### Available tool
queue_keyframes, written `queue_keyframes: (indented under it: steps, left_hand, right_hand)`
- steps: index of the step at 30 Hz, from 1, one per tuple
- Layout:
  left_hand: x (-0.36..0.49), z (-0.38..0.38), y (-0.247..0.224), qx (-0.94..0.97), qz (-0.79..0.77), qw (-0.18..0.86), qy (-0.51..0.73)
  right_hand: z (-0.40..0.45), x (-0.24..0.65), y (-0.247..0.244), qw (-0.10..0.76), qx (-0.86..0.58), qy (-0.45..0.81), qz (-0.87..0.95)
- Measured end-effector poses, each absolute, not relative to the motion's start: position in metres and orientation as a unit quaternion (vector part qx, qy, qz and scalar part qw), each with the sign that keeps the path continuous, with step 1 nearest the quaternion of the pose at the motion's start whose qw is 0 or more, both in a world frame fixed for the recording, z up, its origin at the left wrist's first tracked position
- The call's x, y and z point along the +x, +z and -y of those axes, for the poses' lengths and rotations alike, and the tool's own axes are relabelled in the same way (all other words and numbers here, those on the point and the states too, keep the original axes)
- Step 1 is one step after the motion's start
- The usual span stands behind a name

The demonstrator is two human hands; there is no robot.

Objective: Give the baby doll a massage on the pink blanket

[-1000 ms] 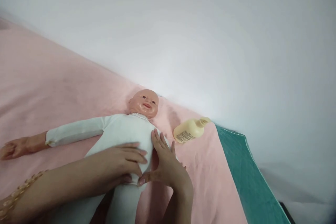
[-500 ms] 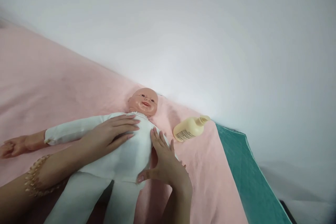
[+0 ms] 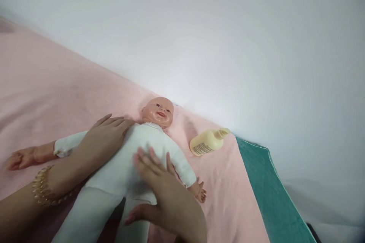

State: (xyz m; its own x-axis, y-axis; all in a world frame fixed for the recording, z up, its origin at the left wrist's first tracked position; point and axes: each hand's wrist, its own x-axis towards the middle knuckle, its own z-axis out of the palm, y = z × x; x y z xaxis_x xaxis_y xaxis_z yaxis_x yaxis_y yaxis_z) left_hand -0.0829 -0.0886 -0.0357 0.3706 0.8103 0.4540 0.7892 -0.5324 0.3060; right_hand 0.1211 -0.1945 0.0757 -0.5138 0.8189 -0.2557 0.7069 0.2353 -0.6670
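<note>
A baby doll with a bald plastic head and a white cloth body lies on its back, arms spread wide. My left hand, with a beaded bracelet on the wrist, rests across the doll's shoulder and upper arm, fingers stretched out. Over the doll's lower torso is my right hand, fingers spread and thumb apart, slightly blurred. Whether its palm touches the cloth I cannot tell. Beyond the doll's bent arm, a pale yellow pump bottle lies tilted on the pink cloth, its printed label facing me.
A pink cloth covers the surface under the doll. Along its right side runs a green strip of surface. A plain white wall rises behind. A small dark object shows at the lower right.
My left hand has slid from the doll's chest outward to its shoulder and arm. My right hand has moved from the doll's side to over its belly, uncovering the doll's small hand.
</note>
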Motion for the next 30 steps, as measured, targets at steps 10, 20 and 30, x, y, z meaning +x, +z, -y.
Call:
queue_keyframes:
  steps: [10, 20, 30]
  left_hand:
    - [-0.084, 0.087, -0.038, 0.836, -0.487, 0.025, 0.251]
    - [-0.081, 0.089, -0.035, 0.836, -0.489, 0.046, 0.245]
    - [-0.079, 0.088, -0.034, 0.846, -0.474, 0.022, 0.245]
  right_hand:
    - [0.164, 0.104, 0.045, 0.046, -0.585, 0.307, 0.750]
    - [0.167, 0.125, 0.048, 0.008, -0.662, 0.339, 0.668]
    - [0.166, 0.121, 0.039, 0.043, -0.650, 0.307, 0.693]
